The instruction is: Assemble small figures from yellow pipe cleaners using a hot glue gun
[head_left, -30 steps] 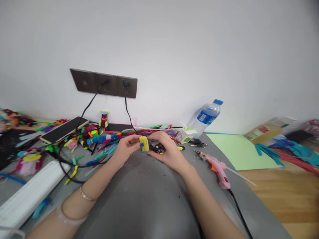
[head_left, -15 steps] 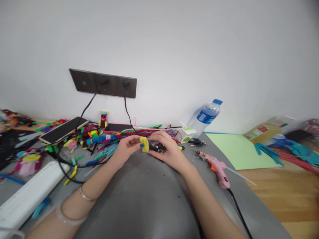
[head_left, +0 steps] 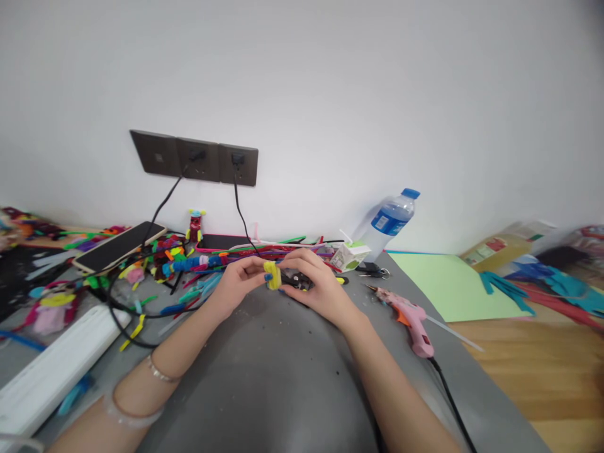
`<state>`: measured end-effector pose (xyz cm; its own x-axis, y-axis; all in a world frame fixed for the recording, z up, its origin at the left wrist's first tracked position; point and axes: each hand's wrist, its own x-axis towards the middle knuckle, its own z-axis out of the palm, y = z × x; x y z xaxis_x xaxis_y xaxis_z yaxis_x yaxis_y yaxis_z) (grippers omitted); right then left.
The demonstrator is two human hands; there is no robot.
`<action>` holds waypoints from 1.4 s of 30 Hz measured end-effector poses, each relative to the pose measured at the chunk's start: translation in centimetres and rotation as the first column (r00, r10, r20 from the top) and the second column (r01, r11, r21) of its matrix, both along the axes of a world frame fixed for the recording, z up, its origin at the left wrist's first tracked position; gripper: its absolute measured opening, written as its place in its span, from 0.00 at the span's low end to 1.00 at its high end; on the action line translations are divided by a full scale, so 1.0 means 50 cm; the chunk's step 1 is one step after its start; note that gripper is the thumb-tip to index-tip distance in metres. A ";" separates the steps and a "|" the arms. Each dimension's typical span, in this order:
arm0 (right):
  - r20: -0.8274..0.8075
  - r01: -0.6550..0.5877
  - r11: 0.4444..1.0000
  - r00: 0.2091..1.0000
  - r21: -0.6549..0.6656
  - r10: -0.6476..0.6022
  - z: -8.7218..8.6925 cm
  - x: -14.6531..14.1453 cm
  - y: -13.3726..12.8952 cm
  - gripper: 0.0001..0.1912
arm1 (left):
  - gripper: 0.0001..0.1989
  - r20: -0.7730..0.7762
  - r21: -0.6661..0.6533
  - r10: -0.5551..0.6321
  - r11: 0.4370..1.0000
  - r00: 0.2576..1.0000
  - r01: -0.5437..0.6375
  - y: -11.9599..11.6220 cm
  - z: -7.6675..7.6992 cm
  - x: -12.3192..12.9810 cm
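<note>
Near the back middle of the grey table, my left hand pinches a small bundle of yellow fuzzy stems between thumb and fingers. My right hand is wrapped round a black-jawed tool, which looks like pliers or cutters. The tool's tip points left at the yellow bundle and meets or nearly meets it. Most of the tool's handles are hidden under my right hand; a yellow-and-black end shows beyond the fingers.
At right lie a pink glue gun with its cord, keys, a drink carton and a tilted water bottle. Colourful stems, a phone, small figures and a white power strip cover the left. Green paper overhangs the right edge.
The yellow bundle has turned slightly between the fingers of my left hand. Both hands stay in nearly the same place, and the whole view has shifted very slightly.
</note>
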<state>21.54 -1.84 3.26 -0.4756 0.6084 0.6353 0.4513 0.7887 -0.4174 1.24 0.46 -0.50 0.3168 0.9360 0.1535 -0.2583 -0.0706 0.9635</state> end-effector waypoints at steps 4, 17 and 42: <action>0.008 0.001 1.000 1.000 -0.005 -0.001 0.000 -0.001 0.000 0.11 | 0.16 -0.008 0.001 -0.017 1.000 1.000 0.017 0.002 -0.002 -0.002; -0.027 -0.001 1.000 1.000 -0.023 0.000 0.000 0.000 -0.001 0.12 | 0.16 -0.012 -0.005 -0.014 1.000 1.000 0.014 0.000 0.000 0.000; -0.031 0.016 0.999 0.999 -0.050 -0.017 -0.005 0.006 0.005 0.12 | 0.19 0.026 -0.045 0.043 0.998 0.999 -0.042 0.003 -0.015 0.003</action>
<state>21.86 -1.61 2.99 -0.4454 0.6472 0.6187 0.4500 0.7592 -0.4702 1.39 0.60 -1.22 0.2726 0.9547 0.1194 -0.2820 -0.0394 0.9586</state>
